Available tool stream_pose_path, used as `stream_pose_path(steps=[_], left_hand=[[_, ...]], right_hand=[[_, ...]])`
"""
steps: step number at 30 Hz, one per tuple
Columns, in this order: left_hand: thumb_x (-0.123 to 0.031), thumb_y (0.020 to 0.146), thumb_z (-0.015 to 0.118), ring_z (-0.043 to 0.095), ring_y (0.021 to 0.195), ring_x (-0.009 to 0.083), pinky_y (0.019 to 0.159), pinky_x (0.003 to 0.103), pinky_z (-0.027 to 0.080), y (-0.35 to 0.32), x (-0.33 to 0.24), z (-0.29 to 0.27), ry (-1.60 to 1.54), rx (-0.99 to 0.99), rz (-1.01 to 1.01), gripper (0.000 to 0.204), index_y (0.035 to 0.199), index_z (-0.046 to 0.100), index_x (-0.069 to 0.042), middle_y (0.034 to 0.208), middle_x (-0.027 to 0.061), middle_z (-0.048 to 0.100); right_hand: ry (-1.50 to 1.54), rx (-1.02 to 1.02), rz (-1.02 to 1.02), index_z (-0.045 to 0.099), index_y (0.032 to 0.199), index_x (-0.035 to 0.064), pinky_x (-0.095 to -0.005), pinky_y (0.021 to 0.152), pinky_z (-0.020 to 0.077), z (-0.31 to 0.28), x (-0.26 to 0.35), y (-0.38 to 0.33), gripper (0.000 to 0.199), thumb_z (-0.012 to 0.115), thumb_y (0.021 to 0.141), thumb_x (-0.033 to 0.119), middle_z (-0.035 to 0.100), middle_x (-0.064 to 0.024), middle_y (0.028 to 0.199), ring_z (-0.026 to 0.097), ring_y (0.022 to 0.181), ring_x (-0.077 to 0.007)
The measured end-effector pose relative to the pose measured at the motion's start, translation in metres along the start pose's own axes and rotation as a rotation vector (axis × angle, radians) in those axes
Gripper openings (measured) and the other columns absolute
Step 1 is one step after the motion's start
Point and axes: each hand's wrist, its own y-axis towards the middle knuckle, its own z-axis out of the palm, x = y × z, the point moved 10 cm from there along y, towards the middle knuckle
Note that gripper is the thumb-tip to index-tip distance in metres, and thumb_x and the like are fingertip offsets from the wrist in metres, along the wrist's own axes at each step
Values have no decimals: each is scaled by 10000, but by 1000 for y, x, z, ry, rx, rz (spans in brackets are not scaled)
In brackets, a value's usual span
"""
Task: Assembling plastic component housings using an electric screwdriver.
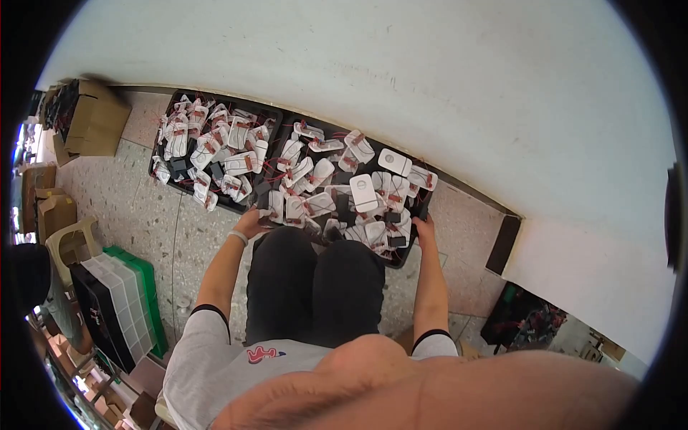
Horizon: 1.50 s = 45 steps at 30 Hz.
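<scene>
A black tray (395, 264) full of white plastic casings with red and black wires lies on the floor against the wall. My left hand (249, 223) is closed on its near left corner. On the right end, my right hand (424, 228) grips the tray's edge; the fingertips of both hands are partly hidden. A white casing (363, 192) with a round mark lies on top of the heap. Left of this tray, touching or nearly so, a second black tray (153, 162) holds more of the same wired casings.
A white wall (344, 50) runs behind the trays. Cardboard box (100, 118) stands at far left. Nearer are a beige plastic chair (72, 240) and stacked black, white and green crates (118, 304). Another person's arm (77, 333) shows at the left. A dark container (519, 319) sits at right.
</scene>
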Motion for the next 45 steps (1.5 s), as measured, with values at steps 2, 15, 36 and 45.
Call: stream_pose_path(steps=[2,15,36,45], left_hand=[[-53,934,535,613,1013,272,864,649,472,-7,-16,-6,-36,51,53,391,1297,461,-181,1107,84,627],[-96,941,513,602,873,236,865,731,422,-23,-85,4,-45,-5,-72,403,1309,413,-224,1052,56,593],[-8,935,447,597,968,244,853,582,508,-46,-75,56,-97,-45,22,604,1479,311,-234,1058,83,586],[31,926,502,580,1010,218,911,541,484,-251,-53,-122,-585,-427,388,530,1394,448,-211,1181,37,569]], right_hand=[[-45,-72,-66,538,1263,15,-335,831,499,25,40,-31,525,630,746,17,671,-98,1049,640,923,-205],[44,-192,3,483,1308,-5,-338,876,488,39,105,-69,561,578,759,-74,633,-117,1140,618,998,-211],[11,211,-237,458,1332,-44,-335,995,400,14,54,-38,567,550,772,-35,552,-135,1239,541,1091,-242],[-205,411,-346,463,1307,-62,-339,942,433,296,231,-89,546,576,776,0,596,-152,1144,574,1003,-252]])
